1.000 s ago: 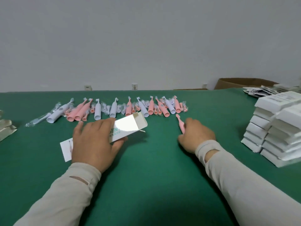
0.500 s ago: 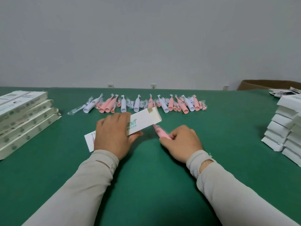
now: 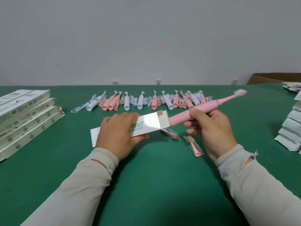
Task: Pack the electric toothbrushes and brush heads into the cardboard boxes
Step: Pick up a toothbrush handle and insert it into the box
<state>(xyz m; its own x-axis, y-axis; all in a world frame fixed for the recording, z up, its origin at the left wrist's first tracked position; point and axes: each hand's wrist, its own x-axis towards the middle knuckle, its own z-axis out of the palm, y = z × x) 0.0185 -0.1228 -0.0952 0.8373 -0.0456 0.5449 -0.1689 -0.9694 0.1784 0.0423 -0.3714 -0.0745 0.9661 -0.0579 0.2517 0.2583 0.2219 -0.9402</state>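
In the middle of the frame, the left hand point(image 3: 118, 134) is gripping a white cardboard box point(image 3: 146, 126), fingers curled over its top, thumb under its near edge; its flaps at the right end are standing open. The right hand point(image 3: 210, 128) is pinching a pink electric toothbrush point(image 3: 210, 110), whose butt is sitting at the box mouth; whether it is inside is hard to tell. Two wrapped pink brush heads point(image 3: 193, 145) are lying on the green table point(image 3: 154, 185) just below. Along the far edge, a row of toothbrushes point(image 3: 146, 101) is lying. Flat box stacks point(image 3: 24, 115) at left and white boxes point(image 3: 291, 128) at right are being cut off by the frame.
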